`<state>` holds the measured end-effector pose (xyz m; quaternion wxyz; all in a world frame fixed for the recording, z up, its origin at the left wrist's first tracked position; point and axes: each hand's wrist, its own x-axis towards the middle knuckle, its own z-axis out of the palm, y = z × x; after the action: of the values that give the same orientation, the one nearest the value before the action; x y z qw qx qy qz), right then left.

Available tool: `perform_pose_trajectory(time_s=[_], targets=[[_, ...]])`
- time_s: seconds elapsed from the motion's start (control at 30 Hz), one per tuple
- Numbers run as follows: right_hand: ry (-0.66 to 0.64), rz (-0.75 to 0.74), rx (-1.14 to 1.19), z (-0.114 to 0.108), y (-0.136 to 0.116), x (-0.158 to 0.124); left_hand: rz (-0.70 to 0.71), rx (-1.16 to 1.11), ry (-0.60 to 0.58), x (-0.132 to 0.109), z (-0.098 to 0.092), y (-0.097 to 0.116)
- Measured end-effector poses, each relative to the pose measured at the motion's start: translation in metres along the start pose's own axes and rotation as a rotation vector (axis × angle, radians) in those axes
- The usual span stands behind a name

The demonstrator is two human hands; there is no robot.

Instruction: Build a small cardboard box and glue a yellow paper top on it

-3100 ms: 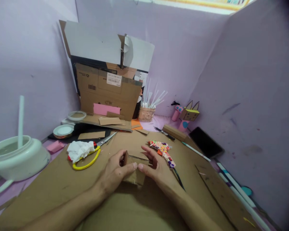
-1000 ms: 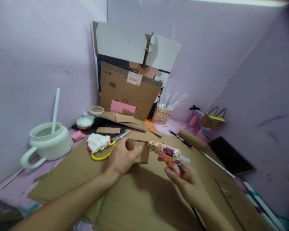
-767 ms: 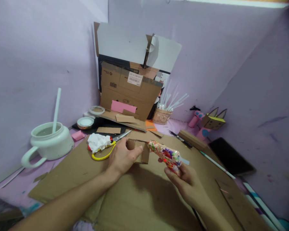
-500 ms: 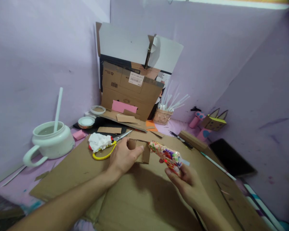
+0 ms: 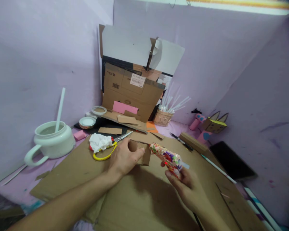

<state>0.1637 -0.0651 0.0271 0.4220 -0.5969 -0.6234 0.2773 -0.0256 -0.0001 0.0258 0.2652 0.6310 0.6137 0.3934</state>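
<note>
The left hand (image 5: pixel 124 157) is curling around a small folded cardboard piece (image 5: pixel 145 156), thumb pressing its near face and fingers wrapping its far side, holding it upright on the big cardboard sheet (image 5: pixel 135 202) that is lying under both forearms. The right hand (image 5: pixel 186 187) is closing around the grip of a flower-patterned glue gun (image 5: pixel 167 157), with the barrel slanting up and away from the palm and its nozzle meeting the right edge of the cardboard piece; a pale glue stick is poking out of the back of the gun just above the knuckles. Just beyond the left hand's knuckles, yellow-handled scissors (image 5: pixel 105 151) are lying with a crumpled white tissue (image 5: pixel 100 141) sitting on their handles. Further out to that hand's left, a white pot (image 5: pixel 53 140) is standing with a white rod leaning in it. Straight ahead of both hands, well apart from them, a brown shipping box (image 5: pixel 131 94) is leaning against the wall, and a small basket of glue sticks (image 5: pixel 162 118) is standing beside it. Beyond the right hand, a black pen (image 5: pixel 181 141) is resting on the sheet, and off to that hand's right a dark flat phone (image 5: pixel 232 160) is lying near the wall.
</note>
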Motion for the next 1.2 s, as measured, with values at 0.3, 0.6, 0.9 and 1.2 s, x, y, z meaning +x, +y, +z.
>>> perform_pose_trajectory(time_s=[0.3, 0.6, 0.9, 1.2], targets=[[-0.010, -0.029, -0.010, -0.0012, -0.0042, -0.0008, -0.016, -0.032, -0.017, -0.0008, 0.0014, 0.0009], [0.008, 0.009, -0.040, -0.0048, -0.0044, 0.0004, 0.003, -0.056, 0.002, 0.0022, 0.0019, -0.0026], [0.008, -0.039, -0.022, -0.0019, -0.0012, -0.0003, 0.007, 0.040, -0.014, -0.0005, 0.0012, 0.0014], [-0.011, -0.065, 0.036, 0.0003, -0.0045, -0.0022, -0.005, 0.100, -0.036, -0.0037, -0.0010, 0.0061]])
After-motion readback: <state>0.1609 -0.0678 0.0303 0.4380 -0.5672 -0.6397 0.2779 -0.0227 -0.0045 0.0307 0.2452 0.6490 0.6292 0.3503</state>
